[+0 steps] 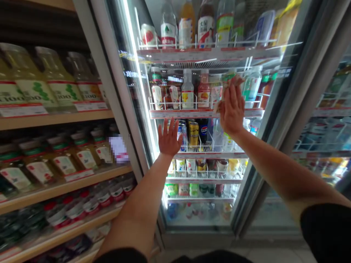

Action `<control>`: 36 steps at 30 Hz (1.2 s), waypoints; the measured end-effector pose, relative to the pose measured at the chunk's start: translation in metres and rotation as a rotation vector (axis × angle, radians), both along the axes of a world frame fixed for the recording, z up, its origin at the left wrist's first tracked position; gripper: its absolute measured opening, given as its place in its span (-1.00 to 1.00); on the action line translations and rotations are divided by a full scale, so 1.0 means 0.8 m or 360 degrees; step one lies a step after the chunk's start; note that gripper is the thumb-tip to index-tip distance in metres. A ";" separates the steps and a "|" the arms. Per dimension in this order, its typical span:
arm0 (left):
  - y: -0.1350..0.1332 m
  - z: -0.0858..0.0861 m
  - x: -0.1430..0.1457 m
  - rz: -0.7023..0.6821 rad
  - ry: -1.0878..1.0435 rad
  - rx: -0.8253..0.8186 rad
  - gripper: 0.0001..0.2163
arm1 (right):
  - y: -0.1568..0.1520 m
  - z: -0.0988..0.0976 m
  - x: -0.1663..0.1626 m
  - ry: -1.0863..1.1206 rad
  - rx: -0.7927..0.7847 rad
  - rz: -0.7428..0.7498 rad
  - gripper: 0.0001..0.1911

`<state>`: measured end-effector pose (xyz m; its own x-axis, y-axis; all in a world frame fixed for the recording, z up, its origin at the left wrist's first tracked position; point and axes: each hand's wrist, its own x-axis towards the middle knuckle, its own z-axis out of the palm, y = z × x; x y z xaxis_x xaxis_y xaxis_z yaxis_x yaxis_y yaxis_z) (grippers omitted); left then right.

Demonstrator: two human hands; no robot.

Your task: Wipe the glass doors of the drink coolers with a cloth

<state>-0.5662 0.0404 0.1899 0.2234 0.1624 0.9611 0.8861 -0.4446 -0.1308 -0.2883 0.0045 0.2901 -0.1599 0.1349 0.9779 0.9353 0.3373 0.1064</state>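
Observation:
My right hand (232,107) is raised against the glass door of a lit drinks fridge, at the height of the second shelf. Under its palm and fingers is a crumpled brownish cloth (238,80), whose edges stick out above the fingertips and at the left of the hand. Lower and to the left, my left hand (169,138) has its fingers spread and holds nothing. It appears to rest flat on the same glass door (189,215). Behind the glass, bottles and cans stand in rows, among them a gold can (193,133) and a dark bottle with a Pepsi label (203,131).
Wooden shelves (82,179) with rows of juice bottles (59,78) stand close on the left. A metal door frame (276,146) runs along the right of the fridge, with another glass-fronted cooler (323,128) beyond it. Tiled floor (271,254) shows at the bottom.

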 end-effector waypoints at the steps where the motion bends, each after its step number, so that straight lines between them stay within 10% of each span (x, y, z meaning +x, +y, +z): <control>1: 0.000 0.000 0.000 0.0006 -0.0001 -0.0008 -0.41 | 0.000 -0.005 -0.007 -0.0106 -0.0045 0.0017 -0.36; 5: -0.001 -0.001 -0.003 0.0008 0.0011 0.0004 -0.40 | -0.002 0.007 -0.015 -0.0465 -0.0112 0.0048 -0.37; 10: -0.001 -0.001 -0.005 0.0012 0.0010 0.0015 -0.40 | 0.005 0.056 -0.018 0.0010 0.0041 -0.0062 -0.39; 17: -0.002 0.001 -0.004 0.0010 0.0020 0.0056 -0.41 | -0.006 0.030 -0.019 -0.0628 -0.0323 0.0120 -0.41; 24: -0.001 0.000 -0.003 -0.0006 -0.0008 0.0014 -0.41 | 0.003 0.096 0.016 0.0087 0.0069 -0.0056 -0.42; 31: -0.001 -0.001 -0.004 -0.0037 -0.0018 -0.0037 -0.42 | 0.001 0.054 -0.058 -0.0538 -0.0227 0.0173 -0.42; 36: -0.002 0.000 -0.004 0.0032 -0.0005 0.0013 -0.43 | -0.002 0.092 -0.033 -0.0573 -0.0230 0.0178 -0.46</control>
